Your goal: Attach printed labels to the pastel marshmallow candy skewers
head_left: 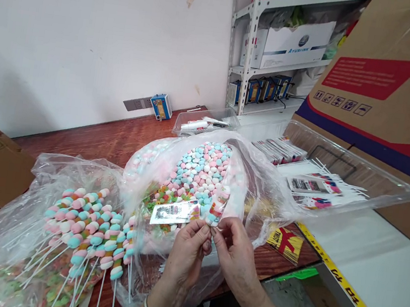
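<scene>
A small clear-wrapped candy [218,207] with red, white and blue colouring stands upright between my hands. My left hand [188,253] pinches at its lower end with thumb and fingers. Pressed close against it, my right hand [235,253] pinches the same end, and the fingers hide what lies between them. Just beyond my left hand, a white printed packet [174,212] lies on an open plastic bag [242,146] full of pink, blue and white marshmallows [203,166] and ring-shaped gummies [168,196]. On the left, several marshmallow skewers [85,218] on white sticks are heaped on clear plastic.
To the right, a clear tray [386,191] holds printed packets [311,184] and white sticks. A yellow twist-tie pack [286,243] lies near the table edge. Cardboard boxes [383,77] flank both sides; a smaller tray [207,121] and metal shelves [250,43] stand behind.
</scene>
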Available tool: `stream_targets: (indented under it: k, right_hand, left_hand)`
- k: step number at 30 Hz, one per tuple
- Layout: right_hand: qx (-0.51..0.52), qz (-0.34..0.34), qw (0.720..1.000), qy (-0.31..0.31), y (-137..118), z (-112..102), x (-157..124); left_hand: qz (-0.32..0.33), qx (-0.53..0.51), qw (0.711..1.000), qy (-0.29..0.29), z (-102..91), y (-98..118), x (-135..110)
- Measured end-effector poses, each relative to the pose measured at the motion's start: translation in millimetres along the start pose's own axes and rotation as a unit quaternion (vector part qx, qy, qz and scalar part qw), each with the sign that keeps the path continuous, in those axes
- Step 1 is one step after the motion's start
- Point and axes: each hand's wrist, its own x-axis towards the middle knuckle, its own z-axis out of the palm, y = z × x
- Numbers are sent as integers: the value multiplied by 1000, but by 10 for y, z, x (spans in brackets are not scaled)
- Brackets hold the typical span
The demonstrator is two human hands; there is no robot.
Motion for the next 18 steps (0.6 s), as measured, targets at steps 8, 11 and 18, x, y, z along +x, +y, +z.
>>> stream_targets:
  k: [8,11,18]
  right_hand:
    - [18,26,999,-17,-46,-25,5]
    - [45,52,997,-21,-67,-25,9]
    - [200,114,973,-28,-85,56,41]
  left_hand:
    - [115,162,980,29,-12,-91,-36]
    - [303,398,865,47,-79,-115,-35]
    - [315,440,837,80,-81,-179,-22]
